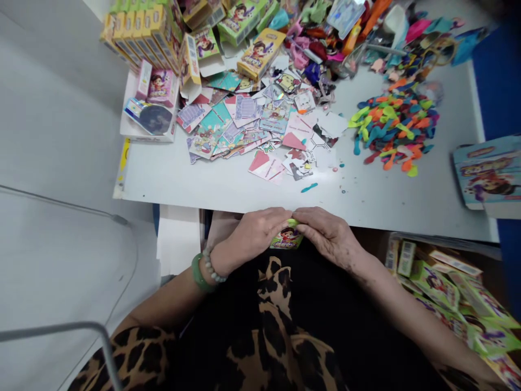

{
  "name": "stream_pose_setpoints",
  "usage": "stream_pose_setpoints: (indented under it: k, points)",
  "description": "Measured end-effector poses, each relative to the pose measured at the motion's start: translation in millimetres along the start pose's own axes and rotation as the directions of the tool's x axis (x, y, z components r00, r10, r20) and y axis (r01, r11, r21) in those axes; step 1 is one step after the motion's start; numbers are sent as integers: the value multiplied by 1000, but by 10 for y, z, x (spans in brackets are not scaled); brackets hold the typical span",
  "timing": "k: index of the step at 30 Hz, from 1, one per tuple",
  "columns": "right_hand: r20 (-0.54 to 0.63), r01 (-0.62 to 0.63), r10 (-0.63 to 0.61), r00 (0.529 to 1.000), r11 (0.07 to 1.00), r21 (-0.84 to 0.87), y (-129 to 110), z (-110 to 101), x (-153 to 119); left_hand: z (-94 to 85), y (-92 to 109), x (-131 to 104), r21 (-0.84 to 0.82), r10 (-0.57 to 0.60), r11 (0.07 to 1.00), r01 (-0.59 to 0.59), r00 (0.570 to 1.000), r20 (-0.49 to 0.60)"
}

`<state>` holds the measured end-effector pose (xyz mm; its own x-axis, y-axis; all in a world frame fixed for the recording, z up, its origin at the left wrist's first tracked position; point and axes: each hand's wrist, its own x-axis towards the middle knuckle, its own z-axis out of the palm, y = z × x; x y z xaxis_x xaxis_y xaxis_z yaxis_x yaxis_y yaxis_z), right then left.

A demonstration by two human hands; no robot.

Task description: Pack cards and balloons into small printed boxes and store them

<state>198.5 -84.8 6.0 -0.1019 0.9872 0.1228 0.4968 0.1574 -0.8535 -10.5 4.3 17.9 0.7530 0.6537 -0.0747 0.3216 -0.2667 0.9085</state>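
Both hands meet on a small green printed box at the table's front edge, close to my body. My left hand grips its left side, fingers together over the top. From the other side my right hand holds it, thumb against the front and fingers along the upper edge. A cartoon figure shows on the box's face; the far side is hidden under the fingers. Just beyond the hands, a small blue strip lies on the white table.
A heap of printed cards covers the middle left. Yellow boxes stand at the back left. Colourful balloons are piled to the right. A bin of green boxes sits below right, and a blue carton lies at the right edge.
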Motion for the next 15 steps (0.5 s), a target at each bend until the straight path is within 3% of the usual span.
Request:
stream_pose_setpoints:
  k: [3, 10, 13, 15]
  points:
    - [-20, -8, 8, 1000, 1000, 22, 38, 71, -54, 40, -69, -39, 77, 80, 994, -76, 996, -46]
    - [-146, -116, 148, 978, 971, 209, 233, 342, -70, 31, -133, 123, 42, 0, 999, 5, 991, -132]
    - [-242, -105, 170, 955, 959, 262, 205, 218, -57, 40, -25, 245, -32, -3, 999, 1, 998, -58]
    - [-319, -119, 188, 929, 968, 221, 70, -70, -144, 56, 73, 303, -121, -48, 992, 46, 999, -18]
